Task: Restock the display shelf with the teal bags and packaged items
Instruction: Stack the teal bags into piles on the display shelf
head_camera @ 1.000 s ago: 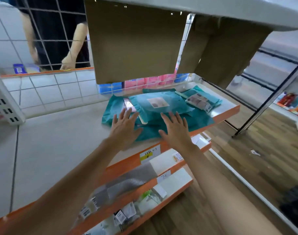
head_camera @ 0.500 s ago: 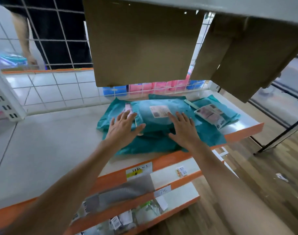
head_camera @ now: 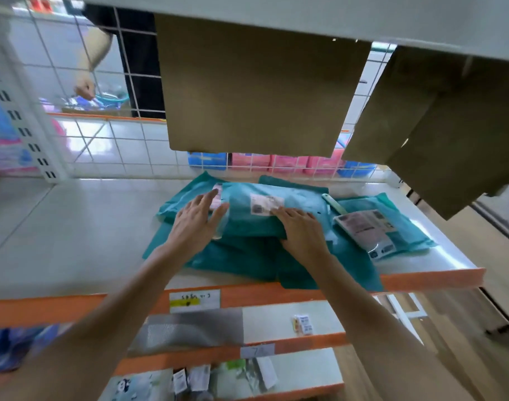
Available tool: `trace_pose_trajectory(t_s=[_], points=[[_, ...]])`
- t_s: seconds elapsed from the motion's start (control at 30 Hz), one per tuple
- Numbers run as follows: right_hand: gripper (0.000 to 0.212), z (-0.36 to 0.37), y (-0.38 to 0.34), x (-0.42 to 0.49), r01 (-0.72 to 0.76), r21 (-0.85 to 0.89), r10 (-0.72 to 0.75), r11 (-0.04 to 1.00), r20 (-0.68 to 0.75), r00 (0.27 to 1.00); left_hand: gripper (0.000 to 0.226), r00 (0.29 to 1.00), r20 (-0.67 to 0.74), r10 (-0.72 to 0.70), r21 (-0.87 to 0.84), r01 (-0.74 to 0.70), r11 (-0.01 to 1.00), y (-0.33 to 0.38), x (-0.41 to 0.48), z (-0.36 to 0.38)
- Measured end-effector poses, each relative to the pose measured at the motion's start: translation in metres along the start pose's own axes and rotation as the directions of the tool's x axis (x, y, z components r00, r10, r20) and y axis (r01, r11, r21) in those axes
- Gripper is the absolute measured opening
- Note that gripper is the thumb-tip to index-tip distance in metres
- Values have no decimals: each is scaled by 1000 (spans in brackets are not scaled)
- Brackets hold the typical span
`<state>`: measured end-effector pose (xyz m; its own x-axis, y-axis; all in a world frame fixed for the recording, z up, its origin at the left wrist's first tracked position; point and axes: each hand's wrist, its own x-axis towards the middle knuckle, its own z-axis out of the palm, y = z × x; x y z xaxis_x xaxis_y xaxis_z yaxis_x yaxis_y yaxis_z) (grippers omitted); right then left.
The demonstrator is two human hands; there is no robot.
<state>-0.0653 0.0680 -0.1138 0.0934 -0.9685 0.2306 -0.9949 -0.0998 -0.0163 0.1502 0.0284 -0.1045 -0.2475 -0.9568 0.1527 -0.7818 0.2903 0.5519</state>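
Note:
A pile of teal bags [head_camera: 247, 256] lies on the white display shelf [head_camera: 74, 235] with an orange front edge. On top sits a teal package [head_camera: 293, 198] with a white label. My left hand [head_camera: 195, 224] rests flat with straight fingers against that package's left side. My right hand [head_camera: 302, 230] presses flat on its front right part, fingers straight. Another teal packaged item [head_camera: 389, 227] with a printed card lies to the right on the shelf.
Brown cardboard flaps [head_camera: 259, 91] hang from the shelf above, close over the pile. A wire grid [head_camera: 108, 146] backs the shelf; a person stands behind it at upper left. Pink and blue packs [head_camera: 276, 163] line the back. Lower shelves [head_camera: 291, 322] hold small packets.
Both hands have moved forward onto the top teal package, the right hand up to its label. The view has shifted closer and to the left. The person behind the grid has moved.

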Motion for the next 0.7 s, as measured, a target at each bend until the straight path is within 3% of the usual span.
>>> trace_pose_trajectory(t_s=[0.1,0.17,0.33,0.6,0.7], points=[[51,-7,11,6,18,26,-16,1000,-72,997,68,997,-37,-65,-78,61,995,-3,-3,-5],[47,-10,19,7,28,38,-24,999,-95,995,58,995,-65,-80,-103,73,992,-4,-3,-7],[47,-20,38,7,74,118,-68,990,-58,996,60,991,-81,-105,-118,95,988,-1,4,-9],[58,-26,46,-2,138,157,-140,978,2,990,47,987,-8,-162,-80,160,984,4,26,2],[74,-26,45,-6,124,131,-135,984,79,988,48,989,25,-143,-77,144,987,2,29,6]])
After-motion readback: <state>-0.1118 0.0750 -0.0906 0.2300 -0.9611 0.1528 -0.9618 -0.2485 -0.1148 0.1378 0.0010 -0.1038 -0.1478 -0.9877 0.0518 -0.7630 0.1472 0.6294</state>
